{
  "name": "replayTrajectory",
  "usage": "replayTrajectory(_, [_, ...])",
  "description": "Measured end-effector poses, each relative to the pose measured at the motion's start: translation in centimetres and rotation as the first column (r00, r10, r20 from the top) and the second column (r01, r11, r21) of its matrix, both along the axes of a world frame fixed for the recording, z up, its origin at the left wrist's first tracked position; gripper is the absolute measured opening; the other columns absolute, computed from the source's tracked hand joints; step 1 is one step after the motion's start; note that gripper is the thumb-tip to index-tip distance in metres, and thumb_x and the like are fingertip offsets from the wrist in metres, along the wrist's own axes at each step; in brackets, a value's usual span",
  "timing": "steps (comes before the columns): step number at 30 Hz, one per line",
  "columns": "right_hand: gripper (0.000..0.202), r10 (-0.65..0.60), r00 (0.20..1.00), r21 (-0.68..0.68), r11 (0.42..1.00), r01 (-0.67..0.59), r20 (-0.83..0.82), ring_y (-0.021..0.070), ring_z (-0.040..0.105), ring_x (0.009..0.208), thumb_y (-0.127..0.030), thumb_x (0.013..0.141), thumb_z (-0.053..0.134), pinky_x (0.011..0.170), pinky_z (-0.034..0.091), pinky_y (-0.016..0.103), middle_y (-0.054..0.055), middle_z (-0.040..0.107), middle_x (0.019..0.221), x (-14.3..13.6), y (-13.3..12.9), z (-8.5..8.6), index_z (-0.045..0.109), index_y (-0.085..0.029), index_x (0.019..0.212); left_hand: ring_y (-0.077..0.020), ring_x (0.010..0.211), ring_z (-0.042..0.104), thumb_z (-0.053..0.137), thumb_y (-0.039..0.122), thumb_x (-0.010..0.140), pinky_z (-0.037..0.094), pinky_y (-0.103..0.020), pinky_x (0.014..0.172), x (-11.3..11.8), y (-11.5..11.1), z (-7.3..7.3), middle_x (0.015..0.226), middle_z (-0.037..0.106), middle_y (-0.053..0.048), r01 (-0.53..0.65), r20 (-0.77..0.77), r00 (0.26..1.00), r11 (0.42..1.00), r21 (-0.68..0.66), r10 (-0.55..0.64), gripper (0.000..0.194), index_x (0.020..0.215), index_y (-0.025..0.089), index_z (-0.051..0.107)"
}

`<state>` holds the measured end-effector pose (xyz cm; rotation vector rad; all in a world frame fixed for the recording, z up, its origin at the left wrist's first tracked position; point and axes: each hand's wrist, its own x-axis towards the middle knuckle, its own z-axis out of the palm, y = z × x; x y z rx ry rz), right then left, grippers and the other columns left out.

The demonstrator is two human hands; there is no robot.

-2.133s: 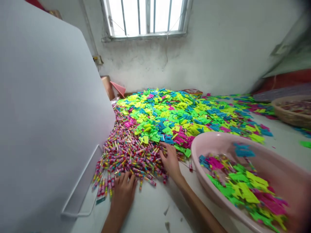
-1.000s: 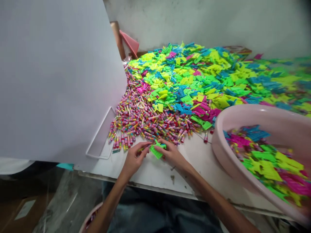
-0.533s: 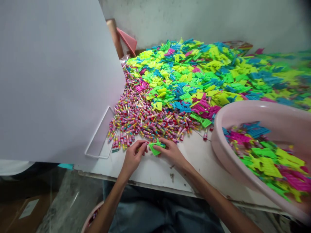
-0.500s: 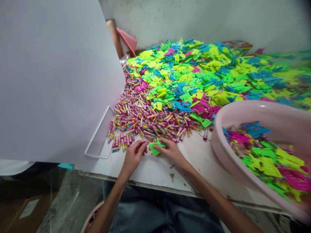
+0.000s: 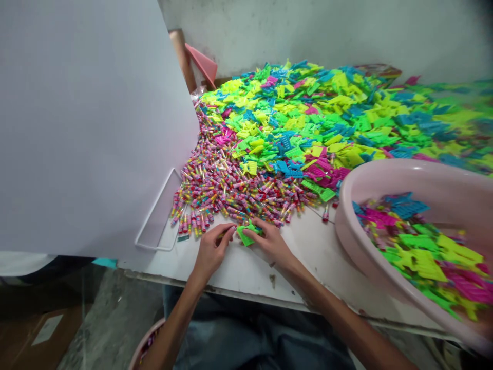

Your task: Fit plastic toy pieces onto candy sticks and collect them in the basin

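Observation:
My right hand [image 5: 274, 245] is closed on a bright green plastic toy piece [image 5: 245, 236], thumb lying over its face and fingers behind it. Just left of it, my left hand [image 5: 212, 250] pinches a small pink tube [image 5: 233, 228], mostly hidden by the fingers. The tube's end points at the green piece; whether they touch I cannot tell. Both hands are over the near part of the white table [image 5: 239, 272]. Right beyond them lies a heap of small pink-wrapped tubes [image 5: 231, 190] with red caps and coloured beads or sweets inside.
A large pile of green, yellow, blue and pink plastic pieces [image 5: 308, 113] reaches back to the wall. At right stands a pink basin [image 5: 348, 221] holding more pieces. A big white panel [image 5: 96, 128] and a white wire frame [image 5: 148, 226] border the left. Another tub [image 5: 142, 341] sits below.
My left hand has shifted slightly right, bringing the tube's end closer to the green piece. My right hand stays nearly where it was.

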<state>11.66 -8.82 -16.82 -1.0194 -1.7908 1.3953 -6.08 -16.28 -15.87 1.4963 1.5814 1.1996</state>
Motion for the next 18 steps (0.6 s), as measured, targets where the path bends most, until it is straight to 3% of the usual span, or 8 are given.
replayTrajectory(11, [0.025,-0.035,0.999,0.010,0.999,0.035,-0.021,0.0189,0.058,0.070,-0.045,0.086,0.062,0.067,0.044,0.029,0.001,0.064,0.076,0.0,-0.4,-0.2,0.064,-0.020,0.087,-0.0147,0.065,0.059,0.049,0.033,0.102,0.047,-0.025,0.062,0.0,0.2,0.2,0.073,0.062,-0.002,0.109,-0.271,0.959,0.989,0.101,-0.077,0.028,0.098,0.017,0.072])
replayTrajectory(15, [0.031,-0.104,0.994,-0.017,0.995,0.103,-0.042,0.0194,0.060,0.071,-0.051,0.085,0.063,0.068,0.047,0.029,0.001,0.065,0.076,-0.5,-0.4,-0.3,0.063,-0.020,0.085,-0.0231,0.090,0.063,0.038,0.035,0.104,0.051,-0.036,0.082,1.2,0.0,-0.3,0.096,0.068,-0.011,0.038,-0.419,0.908,0.991,0.127,0.019,0.035,0.112,0.015,0.065])
replayTrajectory(18, [0.037,-0.130,0.989,-0.050,0.991,0.127,-0.064,0.0200,0.061,0.072,-0.057,0.085,0.062,0.066,0.050,0.029,0.001,0.066,0.078,-0.9,-0.6,-0.2,0.063,-0.020,0.086,-0.0334,0.103,0.057,0.050,0.054,0.096,0.047,-0.050,0.091,2.3,-0.3,-0.2,0.105,0.065,-0.018,-0.053,-0.558,0.820,0.988,0.144,0.126,0.049,0.118,0.011,0.061])
